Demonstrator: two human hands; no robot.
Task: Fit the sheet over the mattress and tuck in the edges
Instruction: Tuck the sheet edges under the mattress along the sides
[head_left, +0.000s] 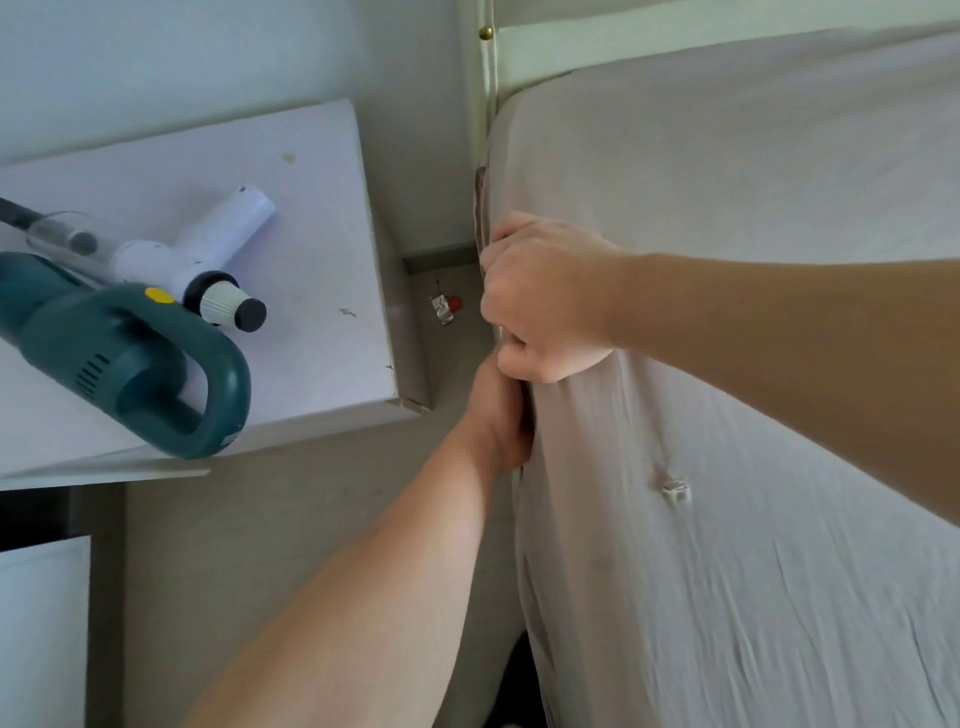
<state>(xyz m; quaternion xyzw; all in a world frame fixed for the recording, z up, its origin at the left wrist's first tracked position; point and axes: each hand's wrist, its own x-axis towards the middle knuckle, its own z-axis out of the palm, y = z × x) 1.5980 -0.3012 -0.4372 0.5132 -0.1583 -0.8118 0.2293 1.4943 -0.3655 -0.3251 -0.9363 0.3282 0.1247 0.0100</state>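
Observation:
A pale beige sheet (727, 260) covers the mattress, which fills the right side of the view, its left edge running top to bottom. My right hand (545, 296) curls over that edge and grips the sheet there. My left hand (501, 415) sits just below it, pushed down along the mattress side, its fingers hidden behind the sheet's hanging edge. A small fabric tag (674, 488) shows on the sheet surface.
A white bedside table (311, 234) stands left of the bed, carrying a green handheld vacuum (130, 364) and a white handheld tool (208, 260). A narrow floor gap (447, 364) holds a small foil wrapper (441, 310). A cream bed frame post (488, 78) rises at the head.

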